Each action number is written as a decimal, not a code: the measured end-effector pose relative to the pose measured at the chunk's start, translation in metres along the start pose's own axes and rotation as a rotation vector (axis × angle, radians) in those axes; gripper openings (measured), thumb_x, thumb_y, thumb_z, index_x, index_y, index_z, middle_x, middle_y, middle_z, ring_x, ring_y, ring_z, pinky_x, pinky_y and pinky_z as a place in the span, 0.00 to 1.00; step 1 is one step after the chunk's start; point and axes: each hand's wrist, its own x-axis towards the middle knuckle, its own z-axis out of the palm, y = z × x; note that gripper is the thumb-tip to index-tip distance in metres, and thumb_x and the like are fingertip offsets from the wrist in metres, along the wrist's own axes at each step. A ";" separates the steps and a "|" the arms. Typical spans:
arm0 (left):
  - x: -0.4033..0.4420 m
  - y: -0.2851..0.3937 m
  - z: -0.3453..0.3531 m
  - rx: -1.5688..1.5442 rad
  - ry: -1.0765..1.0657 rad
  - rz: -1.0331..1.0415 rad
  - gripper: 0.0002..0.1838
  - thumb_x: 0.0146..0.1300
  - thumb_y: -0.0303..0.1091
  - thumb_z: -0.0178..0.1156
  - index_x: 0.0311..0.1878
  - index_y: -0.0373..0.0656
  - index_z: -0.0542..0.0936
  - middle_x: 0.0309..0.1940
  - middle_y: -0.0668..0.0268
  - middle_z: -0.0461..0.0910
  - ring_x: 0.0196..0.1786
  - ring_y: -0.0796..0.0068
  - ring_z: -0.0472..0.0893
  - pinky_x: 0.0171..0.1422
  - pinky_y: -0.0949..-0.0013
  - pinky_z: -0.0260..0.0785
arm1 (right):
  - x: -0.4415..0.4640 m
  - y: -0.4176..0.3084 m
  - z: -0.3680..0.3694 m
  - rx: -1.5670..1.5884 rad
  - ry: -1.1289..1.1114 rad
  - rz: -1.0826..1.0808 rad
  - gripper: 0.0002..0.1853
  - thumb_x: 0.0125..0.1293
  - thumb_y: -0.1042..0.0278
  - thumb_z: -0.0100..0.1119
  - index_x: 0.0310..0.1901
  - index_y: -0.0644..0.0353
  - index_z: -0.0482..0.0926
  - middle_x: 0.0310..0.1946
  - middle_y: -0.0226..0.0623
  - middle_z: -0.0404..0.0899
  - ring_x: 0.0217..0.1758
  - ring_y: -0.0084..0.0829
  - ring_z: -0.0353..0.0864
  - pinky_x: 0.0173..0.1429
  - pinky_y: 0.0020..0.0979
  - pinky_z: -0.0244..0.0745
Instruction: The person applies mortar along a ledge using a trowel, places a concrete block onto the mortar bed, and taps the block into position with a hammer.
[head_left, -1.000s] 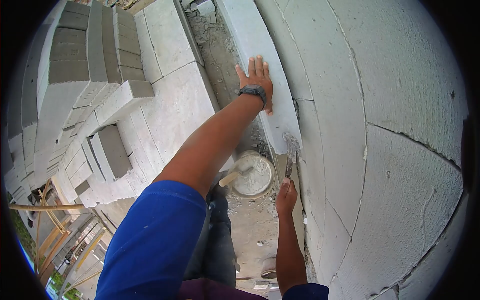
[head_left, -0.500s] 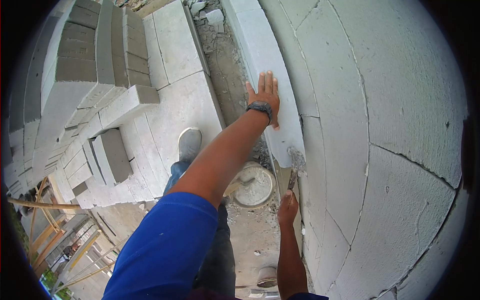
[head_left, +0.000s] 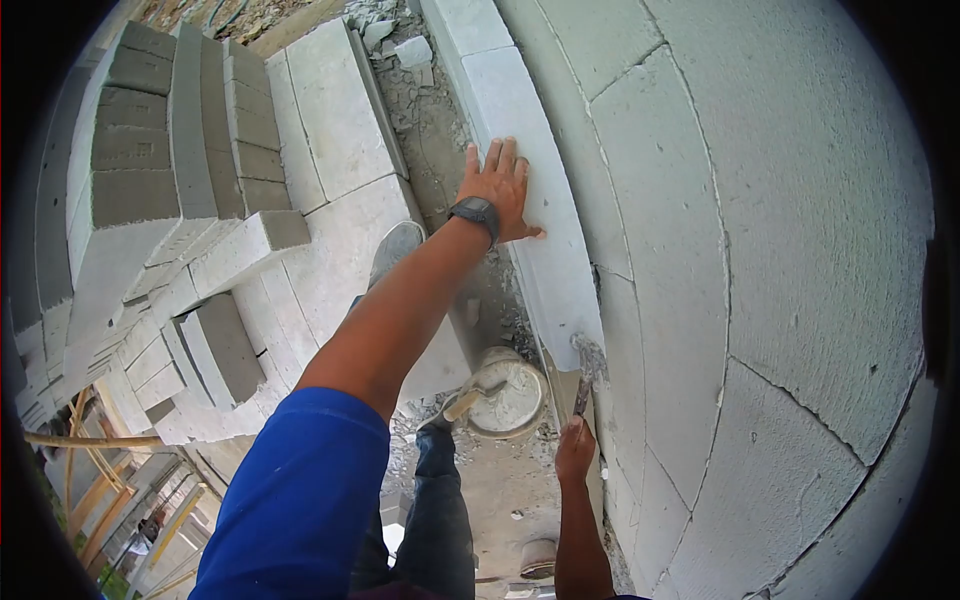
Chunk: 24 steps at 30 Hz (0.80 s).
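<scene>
My left hand [head_left: 500, 197], with a dark watch on its wrist, lies with fingers spread on the long pale block [head_left: 545, 190]. The block sits along the foot of a block wall. My right hand [head_left: 574, 448] grips the handle of a trowel [head_left: 583, 392]. Grey mortar covers the trowel's blade, which is against the near end of the block, beside the wall. Just left of that end stands a round bucket [head_left: 541, 412] of wet mortar. Across its rim lies a wooden-handled tool [head_left: 464, 404], its far part in the mortar.
The wall [head_left: 800, 200] rises close on the right. Stacked pale blocks [head_left: 335, 100] fill the left side, with one loose block [head_left: 222, 350] on top. Broken pieces [head_left: 413, 52] litter the far end of the gap. A small bucket [head_left: 538, 558] stands near the bottom.
My left hand has slid along the block, away from its near end and towards its left edge. The trowel stays at the near end. The whole view has shifted slightly.
</scene>
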 end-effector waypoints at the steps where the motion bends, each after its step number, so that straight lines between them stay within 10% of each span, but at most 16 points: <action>1: 0.002 0.001 0.003 0.009 -0.006 -0.005 0.64 0.48 0.73 0.70 0.79 0.39 0.59 0.83 0.49 0.47 0.85 0.51 0.46 0.85 0.36 0.38 | -0.001 0.001 0.000 0.014 -0.007 0.016 0.25 0.82 0.50 0.44 0.33 0.65 0.75 0.21 0.36 0.72 0.24 0.31 0.70 0.32 0.36 0.68; 8: 0.001 0.000 0.007 -0.050 -0.046 -0.050 0.70 0.47 0.72 0.73 0.83 0.41 0.48 0.85 0.53 0.41 0.86 0.55 0.42 0.85 0.36 0.37 | 0.013 -0.051 -0.007 0.208 0.018 0.068 0.24 0.82 0.53 0.47 0.30 0.62 0.73 0.20 0.25 0.68 0.23 0.17 0.61 0.28 0.27 0.60; 16: 0.006 0.012 -0.001 -0.046 -0.140 -0.127 0.70 0.50 0.68 0.73 0.84 0.43 0.41 0.86 0.60 0.38 0.87 0.61 0.40 0.83 0.29 0.38 | 0.110 -0.200 0.017 0.643 0.128 -0.614 0.24 0.82 0.47 0.46 0.36 0.62 0.73 0.21 0.29 0.66 0.21 0.19 0.61 0.26 0.24 0.53; 21: 0.006 0.015 -0.008 -0.099 -0.140 -0.153 0.73 0.44 0.63 0.79 0.84 0.44 0.43 0.85 0.58 0.40 0.87 0.60 0.40 0.84 0.32 0.37 | 0.185 -0.179 0.044 -0.219 0.088 -0.389 0.28 0.81 0.46 0.47 0.34 0.66 0.75 0.18 0.38 0.66 0.22 0.29 0.68 0.28 0.36 0.64; 24: 0.006 0.014 -0.008 -0.133 -0.145 -0.156 0.73 0.44 0.62 0.80 0.84 0.44 0.43 0.85 0.59 0.40 0.87 0.60 0.40 0.84 0.31 0.38 | 0.176 -0.188 0.040 -0.011 0.023 -0.330 0.27 0.81 0.46 0.47 0.34 0.66 0.73 0.17 0.41 0.64 0.21 0.31 0.69 0.29 0.38 0.66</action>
